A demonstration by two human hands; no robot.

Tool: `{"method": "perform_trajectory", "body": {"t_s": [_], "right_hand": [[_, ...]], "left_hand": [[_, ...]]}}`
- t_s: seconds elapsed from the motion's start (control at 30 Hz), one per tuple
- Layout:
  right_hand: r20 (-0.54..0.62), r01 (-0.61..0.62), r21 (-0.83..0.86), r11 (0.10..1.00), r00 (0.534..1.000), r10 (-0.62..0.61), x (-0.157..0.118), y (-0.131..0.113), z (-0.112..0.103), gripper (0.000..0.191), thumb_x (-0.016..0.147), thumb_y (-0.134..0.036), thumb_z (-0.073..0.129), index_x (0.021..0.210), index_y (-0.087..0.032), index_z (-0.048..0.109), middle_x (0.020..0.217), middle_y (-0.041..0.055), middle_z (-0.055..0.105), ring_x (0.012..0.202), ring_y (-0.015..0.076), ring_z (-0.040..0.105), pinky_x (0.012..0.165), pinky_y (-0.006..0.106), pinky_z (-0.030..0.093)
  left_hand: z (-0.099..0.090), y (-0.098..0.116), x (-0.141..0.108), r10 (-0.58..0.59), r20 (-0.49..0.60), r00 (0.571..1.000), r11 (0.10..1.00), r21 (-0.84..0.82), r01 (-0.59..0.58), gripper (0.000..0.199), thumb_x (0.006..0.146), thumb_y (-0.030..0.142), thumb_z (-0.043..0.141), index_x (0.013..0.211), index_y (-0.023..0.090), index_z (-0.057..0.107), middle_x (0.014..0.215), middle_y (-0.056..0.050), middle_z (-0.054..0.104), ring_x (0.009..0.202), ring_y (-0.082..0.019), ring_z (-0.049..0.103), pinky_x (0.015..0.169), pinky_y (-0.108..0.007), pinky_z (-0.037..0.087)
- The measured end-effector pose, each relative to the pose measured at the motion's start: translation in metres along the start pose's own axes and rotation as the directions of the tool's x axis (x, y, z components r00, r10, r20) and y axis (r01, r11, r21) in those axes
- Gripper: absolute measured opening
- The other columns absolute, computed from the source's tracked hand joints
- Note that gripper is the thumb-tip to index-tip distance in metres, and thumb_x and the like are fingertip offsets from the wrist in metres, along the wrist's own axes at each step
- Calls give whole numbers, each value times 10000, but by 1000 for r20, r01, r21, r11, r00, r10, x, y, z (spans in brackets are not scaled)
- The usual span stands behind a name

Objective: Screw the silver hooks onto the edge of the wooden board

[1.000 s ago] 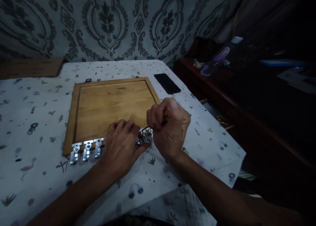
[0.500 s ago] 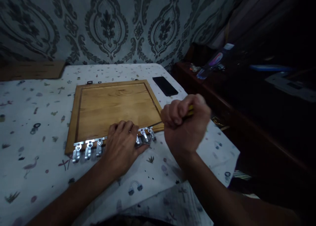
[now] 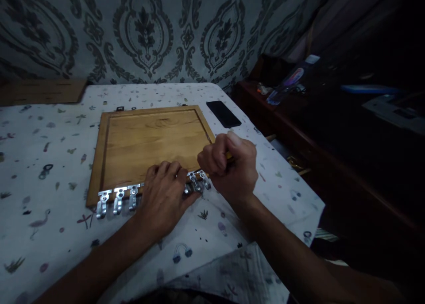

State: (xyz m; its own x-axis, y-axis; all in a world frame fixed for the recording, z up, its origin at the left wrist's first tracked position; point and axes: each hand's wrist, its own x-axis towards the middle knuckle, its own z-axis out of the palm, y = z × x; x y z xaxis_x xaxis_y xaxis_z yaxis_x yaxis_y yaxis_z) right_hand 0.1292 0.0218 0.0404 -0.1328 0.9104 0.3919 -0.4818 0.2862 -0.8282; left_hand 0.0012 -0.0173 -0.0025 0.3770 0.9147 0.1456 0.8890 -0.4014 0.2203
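Observation:
A framed wooden board lies flat on the table, a metal hook rail running along its near edge with several silver hooks hanging over. My left hand grips the rail and board edge around the middle, fingers on top and thumb at the near side, hiding part of the rail. Closed in a fist, my right hand is beside the rail's right end. It holds a screwdriver; only a bit of yellow handle shows, and its shaft is mostly hidden behind the fingers.
A black phone lies beyond the board's right corner. Cardboard rests at the back left of the patterned tablecloth. On dark furniture to the right stands a tilted plastic bottle. A patterned wall closes off the back.
My right hand has moved left with the screwdriver, closer to the rail's right end. The thin shaft seen earlier is now mostly covered. My left hand keeps its hold.

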Motion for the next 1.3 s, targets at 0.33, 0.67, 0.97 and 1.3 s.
{"method": "perform_trajectory", "body": {"t_s": [0.33, 0.67, 0.97, 1.3], "right_hand": [[47, -58, -18, 998, 997, 59, 5, 3, 1, 538, 881, -454, 581, 465, -203, 351, 382, -87, 253, 338, 47, 202, 370, 214, 202], [239, -132, -18, 991, 962, 132, 11, 5, -5, 514, 897, -404, 564, 468, -191, 375, 401, -78, 289, 354, 49, 229, 388, 217, 195], [498, -312, 61, 948, 833, 242, 30, 5, -11, 500, 880, -356, 569, 446, -204, 371, 368, -88, 247, 334, 52, 204, 353, 200, 165], [456, -274, -84, 958, 844, 282, 33, -4, -21, 468, 883, -406, 519, 466, -201, 462, 477, -12, 460, 460, 110, 421, 461, 242, 377]], "left_hand": [[2, -1, 0, 3, -20, 1000, 1000, 4, -3, 387, 880, 522, 561, 1017, 167, 629, 992, -57, 606, 985, -280, 527, 850, -465, 404], [2, -1, 0, 10, -48, 999, 999, 31, -8, 424, 881, 526, 556, 1067, 155, 640, 1061, -90, 623, 988, -280, 535, 851, -468, 423], [2, 0, 0, -2, -33, 999, 1000, 27, 3, 433, 879, 555, 545, 1035, 168, 661, 1044, -94, 643, 1003, -276, 538, 886, -463, 420], [2, 1, 2, -1, -21, 1000, 1000, 27, 2, 399, 883, 528, 555, 1015, 163, 648, 1056, -92, 630, 999, -281, 535, 874, -463, 416]]}}
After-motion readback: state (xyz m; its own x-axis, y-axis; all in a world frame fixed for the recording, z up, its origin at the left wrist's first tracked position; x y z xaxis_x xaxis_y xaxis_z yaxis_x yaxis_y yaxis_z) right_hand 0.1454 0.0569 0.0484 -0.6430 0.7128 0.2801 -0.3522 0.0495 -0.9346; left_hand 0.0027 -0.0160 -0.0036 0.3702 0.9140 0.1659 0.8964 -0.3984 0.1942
